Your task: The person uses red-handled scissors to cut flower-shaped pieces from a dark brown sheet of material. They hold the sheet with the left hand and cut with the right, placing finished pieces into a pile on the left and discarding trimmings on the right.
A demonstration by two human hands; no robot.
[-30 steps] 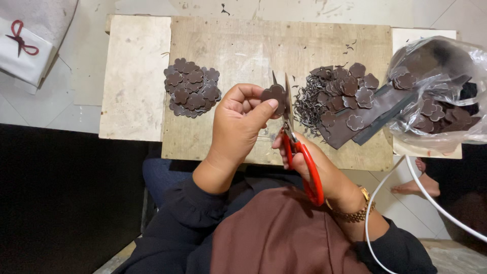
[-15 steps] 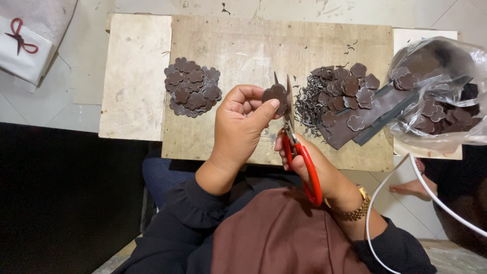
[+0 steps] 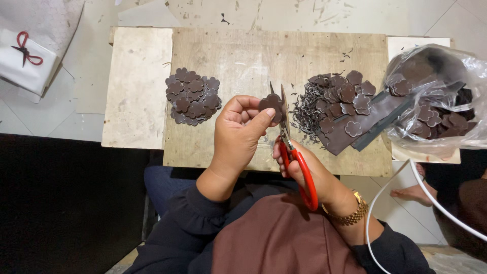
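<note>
Matt dark-brown leather-like flower piece (image 3: 270,103) meets the scissors (image 3: 294,152), steel blades dull, handles glossy red plastic. Beneath them, the surface (image 3: 243,56) is raw, scuffed wood. Right of it, a clear plastic bag (image 3: 446,101) shines, crinkled.

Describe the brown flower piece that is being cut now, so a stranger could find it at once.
Start at the wooden board. Above its near edge, the left hand pinches one flower piece against the red-handled scissors. Unlike the pieces in the two piles, it is lifted off the board.

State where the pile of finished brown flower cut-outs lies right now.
In the head view, the pile of flower cut-outs lies on the wooden board, towards its left edge, beyond the left hand.
</note>
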